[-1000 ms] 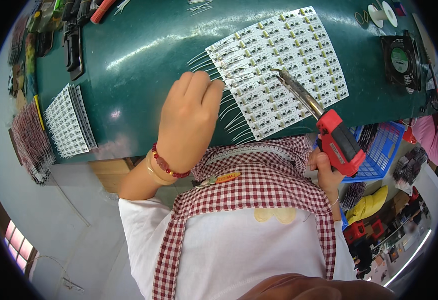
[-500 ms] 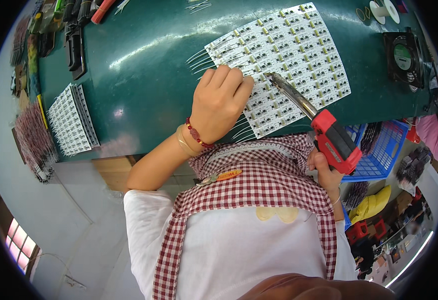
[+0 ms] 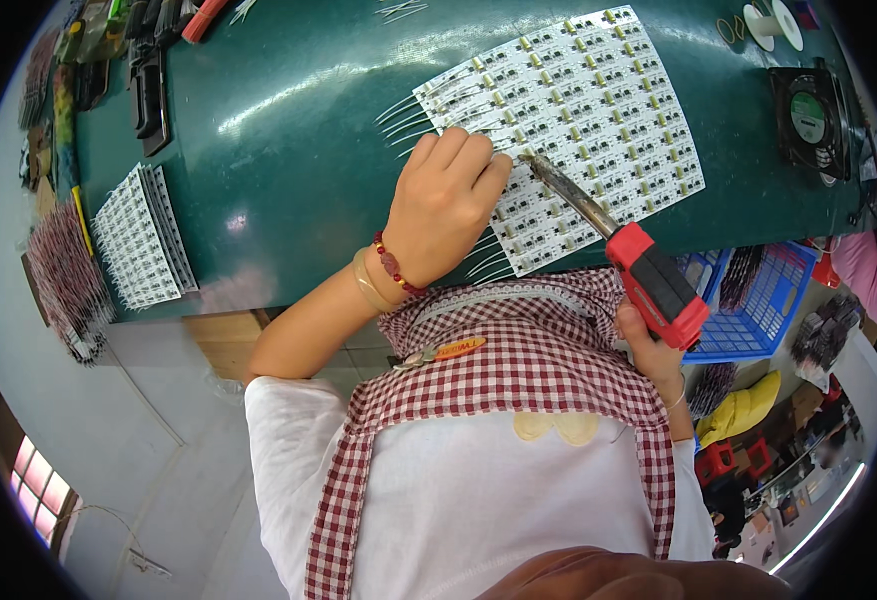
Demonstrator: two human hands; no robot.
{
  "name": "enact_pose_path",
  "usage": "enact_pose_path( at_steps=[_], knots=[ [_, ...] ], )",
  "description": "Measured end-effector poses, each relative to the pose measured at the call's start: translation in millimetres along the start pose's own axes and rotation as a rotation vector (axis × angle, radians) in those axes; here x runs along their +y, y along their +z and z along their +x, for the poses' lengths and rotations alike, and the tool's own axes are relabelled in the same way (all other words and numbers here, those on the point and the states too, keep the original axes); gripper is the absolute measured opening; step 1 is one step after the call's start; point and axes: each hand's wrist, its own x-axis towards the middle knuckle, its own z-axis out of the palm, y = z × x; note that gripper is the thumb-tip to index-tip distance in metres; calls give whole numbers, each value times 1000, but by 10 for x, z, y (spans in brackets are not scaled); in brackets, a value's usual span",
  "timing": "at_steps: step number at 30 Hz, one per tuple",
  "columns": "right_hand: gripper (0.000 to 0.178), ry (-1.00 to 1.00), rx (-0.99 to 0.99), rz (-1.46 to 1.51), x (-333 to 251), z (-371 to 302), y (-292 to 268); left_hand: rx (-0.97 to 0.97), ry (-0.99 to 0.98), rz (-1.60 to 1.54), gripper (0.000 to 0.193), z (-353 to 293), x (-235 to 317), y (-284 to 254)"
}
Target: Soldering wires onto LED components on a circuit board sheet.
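A white panel of many small circuit boards (image 3: 598, 110) lies on the green table, with thin white wires (image 3: 401, 112) sticking out from its left edge. Over that edge rests my left hand (image 3: 446, 205), its fingers bent and closed; whatever they pinch is hidden under the hand. My right hand (image 3: 650, 350) grips a red and black soldering gun (image 3: 658, 285) from below. The metal tip of the gun touches or hovers just over the panel, close beside my left fingertips.
At the left table edge stands a stack of similar panels (image 3: 141, 240) beside bundled wires (image 3: 63, 280). A black fan (image 3: 808, 120) and a white spool (image 3: 773, 25) sit at the right. Below the table's right side is a blue basket (image 3: 758, 310).
The soldering gun has shifted left and its tip is nearer my left fingertips. My left hand has moved very slightly up and right.
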Motion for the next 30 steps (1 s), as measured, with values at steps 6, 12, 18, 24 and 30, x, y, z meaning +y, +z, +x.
enact_pose_path(
  at_steps=[6,12,18,24,30],
  knots=[
    [23,32,29,61,-73,-15,-13,9,4,15,24,0,5,0],
    [20,47,34,69,10,-59,-5,-5,17,72,22,10,4,-27],
    [16,-19,27,51,33,-81,-42,-21,-9,86,22,-17,54,-198],
    [16,21,46,192,-22,-98,-26,30,3,18,25,22,218,-383],
    [16,15,5,50,38,-84,-25,-5,57,-28,25,11,34,-56]
  ],
)
